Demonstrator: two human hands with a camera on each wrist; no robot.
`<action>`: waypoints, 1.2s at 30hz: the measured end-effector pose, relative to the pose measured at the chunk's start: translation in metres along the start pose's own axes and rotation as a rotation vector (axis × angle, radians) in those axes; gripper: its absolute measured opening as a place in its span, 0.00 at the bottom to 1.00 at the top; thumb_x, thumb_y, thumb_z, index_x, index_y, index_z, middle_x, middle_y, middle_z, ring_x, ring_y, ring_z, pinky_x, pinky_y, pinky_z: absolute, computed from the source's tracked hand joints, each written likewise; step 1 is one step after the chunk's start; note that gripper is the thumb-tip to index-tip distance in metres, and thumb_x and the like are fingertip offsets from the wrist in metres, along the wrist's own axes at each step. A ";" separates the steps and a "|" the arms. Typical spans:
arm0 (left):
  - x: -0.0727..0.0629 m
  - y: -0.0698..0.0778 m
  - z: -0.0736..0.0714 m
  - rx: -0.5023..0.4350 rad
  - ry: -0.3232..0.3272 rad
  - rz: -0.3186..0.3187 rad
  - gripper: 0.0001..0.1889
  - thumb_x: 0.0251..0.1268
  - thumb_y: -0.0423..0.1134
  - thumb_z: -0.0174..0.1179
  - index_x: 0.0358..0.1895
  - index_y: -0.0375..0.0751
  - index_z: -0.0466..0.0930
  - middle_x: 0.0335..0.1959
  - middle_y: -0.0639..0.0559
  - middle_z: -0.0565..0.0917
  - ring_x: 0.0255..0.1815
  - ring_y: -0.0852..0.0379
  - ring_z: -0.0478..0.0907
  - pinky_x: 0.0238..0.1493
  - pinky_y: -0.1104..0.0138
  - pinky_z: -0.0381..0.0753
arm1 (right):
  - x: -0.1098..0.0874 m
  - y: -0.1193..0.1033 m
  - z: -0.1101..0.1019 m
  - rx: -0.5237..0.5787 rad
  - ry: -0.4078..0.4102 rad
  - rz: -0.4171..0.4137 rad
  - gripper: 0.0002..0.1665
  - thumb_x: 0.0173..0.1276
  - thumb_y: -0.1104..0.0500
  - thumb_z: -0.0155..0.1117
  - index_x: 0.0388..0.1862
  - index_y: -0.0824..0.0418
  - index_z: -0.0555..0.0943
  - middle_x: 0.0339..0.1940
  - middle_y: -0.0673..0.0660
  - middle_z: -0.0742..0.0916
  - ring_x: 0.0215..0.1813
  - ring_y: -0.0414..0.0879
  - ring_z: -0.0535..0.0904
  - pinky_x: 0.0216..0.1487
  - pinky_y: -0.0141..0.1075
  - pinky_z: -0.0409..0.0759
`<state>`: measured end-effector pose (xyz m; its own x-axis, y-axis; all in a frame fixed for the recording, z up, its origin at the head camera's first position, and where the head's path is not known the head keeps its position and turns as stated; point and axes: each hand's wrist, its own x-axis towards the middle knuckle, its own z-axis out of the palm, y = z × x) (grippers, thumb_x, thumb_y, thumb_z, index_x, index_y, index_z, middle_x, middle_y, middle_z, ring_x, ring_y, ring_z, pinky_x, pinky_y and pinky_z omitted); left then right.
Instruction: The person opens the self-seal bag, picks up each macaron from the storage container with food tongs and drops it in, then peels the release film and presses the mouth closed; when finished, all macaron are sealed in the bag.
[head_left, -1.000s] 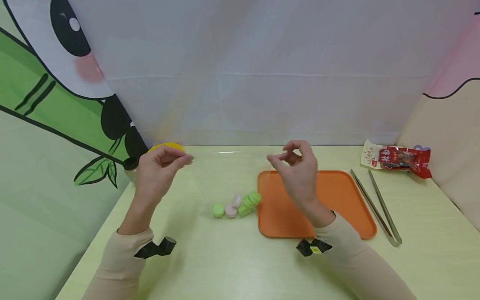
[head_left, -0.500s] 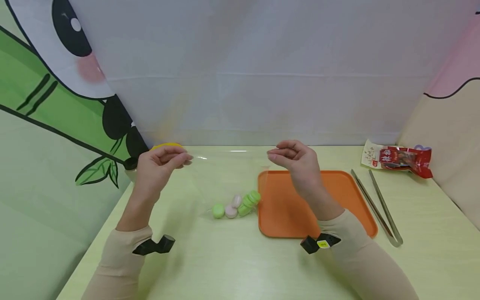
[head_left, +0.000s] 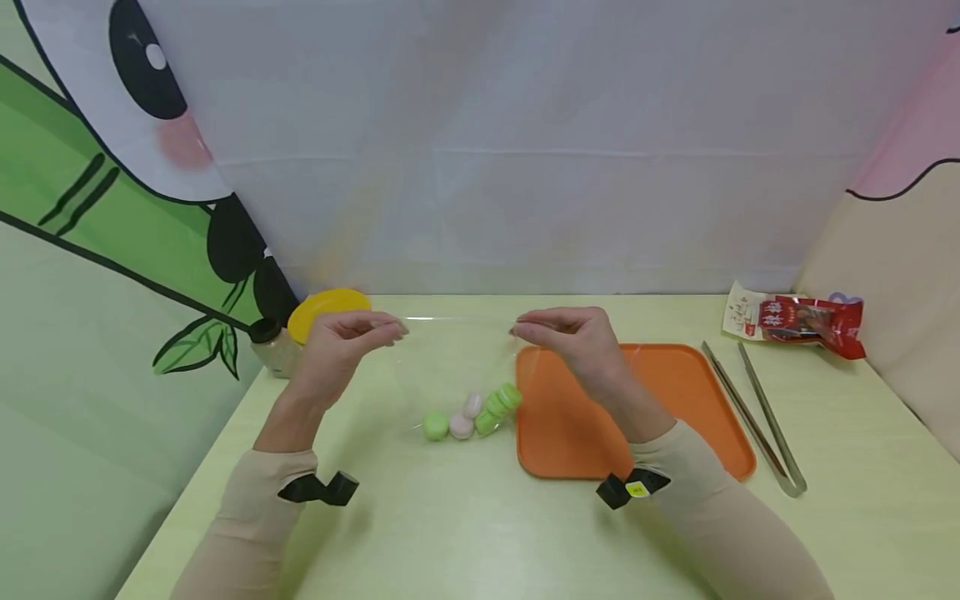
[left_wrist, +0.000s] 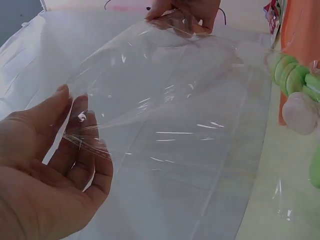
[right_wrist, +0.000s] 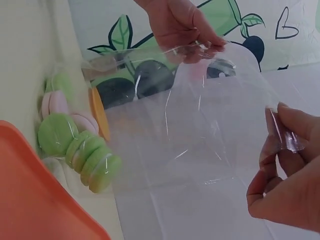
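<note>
A clear plastic bag [head_left: 453, 358] stands upright over the table, its top edge stretched between both hands. Several macarons, green [head_left: 498, 407] and pale pink [head_left: 461, 426], lie at its bottom, near the table surface. My left hand [head_left: 341, 346] pinches the bag's upper left corner between thumb and fingers. At the opposite corner, my right hand [head_left: 573, 346] pinches the film the same way. In the right wrist view the clear film [right_wrist: 190, 130] spans from hand to hand, with a fold of it between the right thumb and fingers.
An orange tray [head_left: 566, 442] lies right of the bag, partly under the right forearm. Metal tongs [head_left: 776, 442] rest beside it. A red and white snack packet [head_left: 798, 321] is at the back right. Behind the left hand are a yellow round object [head_left: 322, 307] and a dark-lidded jar [head_left: 279, 354].
Both hands have come closer together and a little lower, the left moving rightward. The right fingers have closed up on the film. More of the yellow object and jar shows. The macarons stay put.
</note>
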<state>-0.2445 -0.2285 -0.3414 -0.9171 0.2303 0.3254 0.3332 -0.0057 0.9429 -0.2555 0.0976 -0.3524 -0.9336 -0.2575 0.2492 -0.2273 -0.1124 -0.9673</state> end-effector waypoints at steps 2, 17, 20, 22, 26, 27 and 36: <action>-0.001 0.000 0.001 0.013 0.022 0.005 0.07 0.70 0.29 0.61 0.43 0.35 0.89 0.37 0.54 0.89 0.41 0.55 0.84 0.51 0.67 0.81 | 0.000 0.000 -0.001 -0.079 0.023 -0.037 0.17 0.62 0.62 0.75 0.46 0.72 0.87 0.37 0.54 0.91 0.46 0.49 0.87 0.49 0.40 0.84; -0.025 0.033 -0.015 0.073 -0.098 0.268 0.08 0.57 0.13 0.62 0.37 0.22 0.86 0.31 0.41 0.88 0.28 0.51 0.87 0.34 0.61 0.86 | -0.024 -0.022 0.002 -0.555 -0.203 -0.636 0.12 0.56 0.73 0.75 0.39 0.64 0.90 0.34 0.50 0.91 0.34 0.39 0.86 0.34 0.32 0.83; -0.034 0.044 -0.027 0.063 -0.274 0.357 0.13 0.53 0.09 0.60 0.38 0.24 0.86 0.31 0.41 0.88 0.28 0.51 0.87 0.32 0.63 0.86 | -0.037 -0.035 0.004 -0.491 -0.327 -0.507 0.13 0.59 0.72 0.73 0.43 0.63 0.90 0.37 0.48 0.91 0.36 0.39 0.86 0.34 0.33 0.82; -0.038 0.049 -0.035 0.066 -0.374 0.409 0.16 0.52 0.07 0.58 0.39 0.24 0.86 0.32 0.40 0.88 0.29 0.52 0.87 0.31 0.64 0.86 | -0.043 -0.043 0.006 -0.450 -0.372 -0.450 0.13 0.60 0.72 0.72 0.44 0.63 0.89 0.37 0.48 0.91 0.37 0.40 0.87 0.34 0.34 0.82; -0.044 0.055 -0.043 0.119 -0.443 0.402 0.18 0.53 0.07 0.57 0.42 0.28 0.86 0.33 0.40 0.88 0.29 0.52 0.86 0.30 0.64 0.86 | -0.049 -0.053 0.010 -0.390 -0.384 -0.331 0.11 0.62 0.70 0.72 0.44 0.65 0.89 0.37 0.50 0.91 0.36 0.43 0.88 0.39 0.37 0.85; -0.044 0.055 -0.043 0.145 -0.420 0.360 0.17 0.55 0.09 0.57 0.41 0.28 0.86 0.32 0.40 0.88 0.29 0.52 0.86 0.29 0.64 0.86 | -0.048 -0.053 0.011 -0.383 -0.368 -0.288 0.11 0.63 0.70 0.71 0.44 0.64 0.89 0.37 0.50 0.91 0.36 0.44 0.89 0.40 0.37 0.85; -0.009 -0.019 -0.048 0.257 -0.075 -0.147 0.12 0.72 0.37 0.62 0.49 0.30 0.84 0.38 0.43 0.88 0.37 0.47 0.86 0.40 0.62 0.86 | 0.001 0.005 0.014 -0.337 -0.145 -0.066 0.12 0.68 0.65 0.69 0.50 0.66 0.85 0.39 0.56 0.90 0.37 0.50 0.87 0.45 0.39 0.85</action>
<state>-0.2526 -0.2771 -0.3588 -0.9439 0.2819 0.1718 0.2515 0.2769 0.9274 -0.2541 0.0831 -0.3566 -0.8704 -0.3962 0.2924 -0.3869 0.1828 -0.9038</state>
